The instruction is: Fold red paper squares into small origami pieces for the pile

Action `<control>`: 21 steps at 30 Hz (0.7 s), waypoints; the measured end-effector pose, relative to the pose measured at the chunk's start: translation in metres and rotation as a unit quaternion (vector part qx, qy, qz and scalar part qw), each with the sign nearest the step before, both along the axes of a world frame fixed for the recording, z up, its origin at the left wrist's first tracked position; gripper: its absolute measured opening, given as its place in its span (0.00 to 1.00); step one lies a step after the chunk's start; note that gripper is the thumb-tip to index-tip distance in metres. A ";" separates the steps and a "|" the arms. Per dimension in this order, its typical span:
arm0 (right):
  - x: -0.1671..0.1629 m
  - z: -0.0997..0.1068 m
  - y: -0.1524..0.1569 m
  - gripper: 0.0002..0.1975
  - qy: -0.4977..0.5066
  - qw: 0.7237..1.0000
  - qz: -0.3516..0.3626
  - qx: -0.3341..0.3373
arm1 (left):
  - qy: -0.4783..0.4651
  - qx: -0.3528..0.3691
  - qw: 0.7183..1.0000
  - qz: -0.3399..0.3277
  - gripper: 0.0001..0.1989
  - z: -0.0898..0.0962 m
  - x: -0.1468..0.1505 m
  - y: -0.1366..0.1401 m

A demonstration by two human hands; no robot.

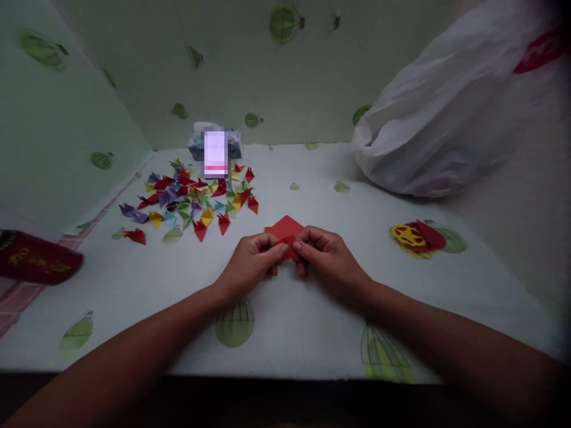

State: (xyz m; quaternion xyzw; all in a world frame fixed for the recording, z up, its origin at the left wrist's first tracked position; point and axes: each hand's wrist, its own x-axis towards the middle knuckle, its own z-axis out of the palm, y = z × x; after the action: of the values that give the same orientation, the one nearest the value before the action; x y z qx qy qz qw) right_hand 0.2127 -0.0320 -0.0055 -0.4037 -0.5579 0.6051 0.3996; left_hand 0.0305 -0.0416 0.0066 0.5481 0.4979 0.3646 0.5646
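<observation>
Between my two hands is a partly folded sheet of red origami paper point(286, 227), held just above the table. My left hand point(256, 254) pinches its lower left part between thumb and fingers. On the other side, my right hand point(323, 252) pinches the lower right part. The thumbs lie close together near the bottom, and the fingers behind the paper are partly hidden. Beyond my left hand lies a loose spread of small folded paper pieces point(207, 215) in red, yellow, green, blue and purple.
A lit phone screen point(216, 151) stands against a tissue box point(235, 144) at the back. A white plastic bag point(428, 131) fills the back right. Yellow and red paper cutouts point(410, 236) lie on the right of the table point(178, 327). A red object with gold writing point(40, 258) is far left.
</observation>
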 end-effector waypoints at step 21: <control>0.001 0.003 0.002 0.06 0.009 1.000 0.006 0.016 | -0.003 0.024 1.000 -0.007 0.13 0.000 -0.002 0.001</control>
State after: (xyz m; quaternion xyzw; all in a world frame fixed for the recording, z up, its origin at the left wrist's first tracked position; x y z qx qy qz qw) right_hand 0.2140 -0.0304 -0.0028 -0.3886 -0.5665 0.6020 0.4070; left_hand 0.0284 -0.0408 0.0064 0.5642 0.4835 0.3736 0.5553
